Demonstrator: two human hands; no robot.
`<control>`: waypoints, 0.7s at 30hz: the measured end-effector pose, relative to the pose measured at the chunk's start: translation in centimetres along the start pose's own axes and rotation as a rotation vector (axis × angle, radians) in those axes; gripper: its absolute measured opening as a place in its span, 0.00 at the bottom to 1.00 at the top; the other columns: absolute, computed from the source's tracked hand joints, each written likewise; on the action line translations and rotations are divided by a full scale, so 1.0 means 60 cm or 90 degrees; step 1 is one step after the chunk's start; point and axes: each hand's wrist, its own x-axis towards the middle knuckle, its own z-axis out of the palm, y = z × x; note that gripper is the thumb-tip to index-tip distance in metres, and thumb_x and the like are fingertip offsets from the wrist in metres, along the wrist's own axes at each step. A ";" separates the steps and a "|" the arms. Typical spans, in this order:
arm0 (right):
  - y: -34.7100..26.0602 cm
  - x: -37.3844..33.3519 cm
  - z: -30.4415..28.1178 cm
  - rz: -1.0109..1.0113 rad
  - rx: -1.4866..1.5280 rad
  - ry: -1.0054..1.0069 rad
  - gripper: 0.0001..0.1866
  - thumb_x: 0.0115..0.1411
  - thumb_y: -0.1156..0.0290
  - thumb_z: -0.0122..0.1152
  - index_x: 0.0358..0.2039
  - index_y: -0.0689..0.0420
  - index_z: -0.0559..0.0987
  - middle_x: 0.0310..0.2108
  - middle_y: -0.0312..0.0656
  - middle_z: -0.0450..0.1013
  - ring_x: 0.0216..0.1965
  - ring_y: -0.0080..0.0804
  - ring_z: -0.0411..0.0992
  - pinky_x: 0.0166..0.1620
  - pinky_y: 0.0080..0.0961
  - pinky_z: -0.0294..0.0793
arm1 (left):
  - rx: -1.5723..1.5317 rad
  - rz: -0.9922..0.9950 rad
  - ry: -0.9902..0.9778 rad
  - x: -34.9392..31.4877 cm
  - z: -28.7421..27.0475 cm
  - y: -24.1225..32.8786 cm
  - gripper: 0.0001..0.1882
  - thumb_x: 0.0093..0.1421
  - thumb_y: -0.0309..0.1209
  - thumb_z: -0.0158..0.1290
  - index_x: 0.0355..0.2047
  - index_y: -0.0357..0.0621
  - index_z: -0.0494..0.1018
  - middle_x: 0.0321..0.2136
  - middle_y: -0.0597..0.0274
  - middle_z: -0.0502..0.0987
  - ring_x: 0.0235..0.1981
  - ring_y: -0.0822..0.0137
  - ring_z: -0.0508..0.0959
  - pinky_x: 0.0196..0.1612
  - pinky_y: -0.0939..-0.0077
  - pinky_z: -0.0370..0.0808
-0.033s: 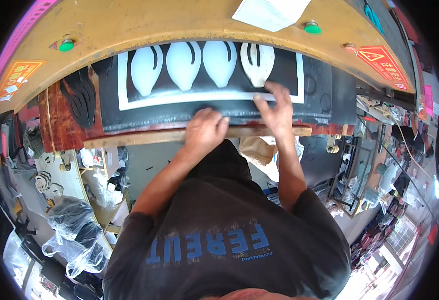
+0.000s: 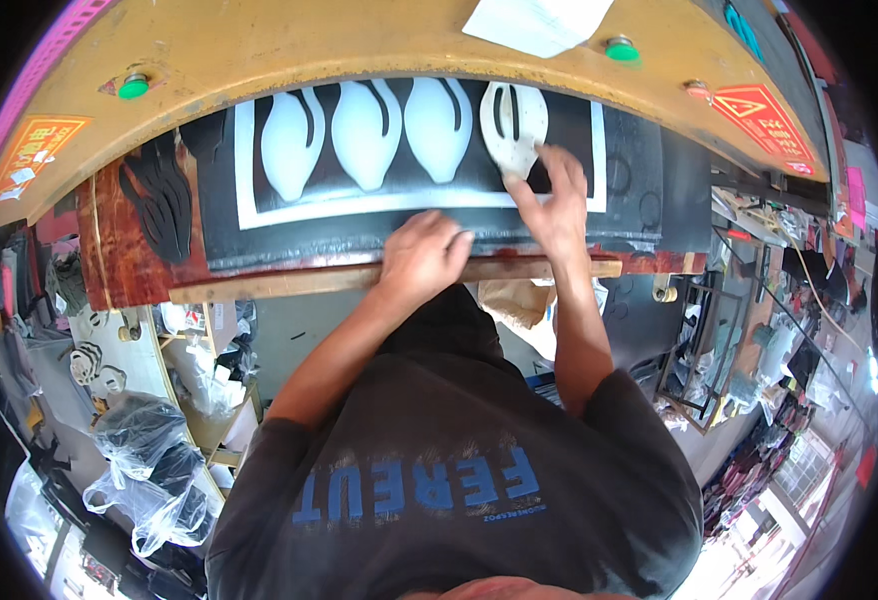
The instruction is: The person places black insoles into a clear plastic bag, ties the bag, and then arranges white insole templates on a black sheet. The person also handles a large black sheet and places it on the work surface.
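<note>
1. The black sheet (image 2: 619, 160) lies flat across the upper middle of the frame, on a work bench (image 2: 139, 270) under the yellow arm of a machine (image 2: 259, 50). It shows a white frame and four leaf-shaped cut-outs in a row.
2. The rightmost cut piece (image 2: 515, 122), pale and slotted, sits at the upper centre-right of the frame, apparently loose in its opening. The three white shapes (image 2: 364, 135) to its left look like holes already emptied, or pale backing showing through; which, I cannot tell.
3. The right hand (image 2: 554, 205) rests on the sheet just below that piece, fingers spread and open, fingertips at the piece's lower tip, gripping nothing. It seems placed to nudge or lift the piece.
4. The left hand (image 2: 424, 255) lies at the centre, loosely curled on the sheet's near edge above a wooden strip (image 2: 289, 283), probably steadying the sheet. Whether it pinches anything, I cannot tell.
5. A white paper (image 2: 539, 22) lies on the machine at the top centre, with a green button (image 2: 134, 87) at the upper left.
6. Clear plastic bags (image 2: 149, 480) crowd the lower left.
</note>
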 end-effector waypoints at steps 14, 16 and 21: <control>0.053 -0.155 -0.116 0.331 0.713 -0.096 0.40 0.56 0.71 0.68 0.71 0.67 0.70 0.57 0.46 0.77 0.52 0.30 0.77 0.54 0.25 0.77 | -0.061 0.071 -0.132 -0.201 0.069 0.092 0.17 0.56 0.46 0.68 0.29 0.46 0.79 0.28 0.61 0.81 0.29 0.56 0.83 0.33 0.61 0.81; 0.056 -0.179 -0.128 0.315 0.669 -0.078 0.40 0.57 0.70 0.67 0.71 0.68 0.69 0.58 0.47 0.77 0.53 0.32 0.77 0.56 0.25 0.76 | -0.045 -0.017 -0.230 -0.196 0.063 0.131 0.30 0.52 0.58 0.71 0.34 0.42 0.79 0.32 0.54 0.84 0.33 0.50 0.86 0.38 0.57 0.82; 0.050 -0.233 -0.122 0.327 0.793 -0.104 0.43 0.58 0.69 0.66 0.73 0.69 0.65 0.59 0.50 0.77 0.53 0.35 0.79 0.58 0.29 0.78 | -0.055 0.118 -0.352 -0.138 0.104 0.181 0.34 0.67 0.53 0.61 0.52 0.30 0.72 0.32 0.36 0.82 0.36 0.39 0.86 0.41 0.44 0.81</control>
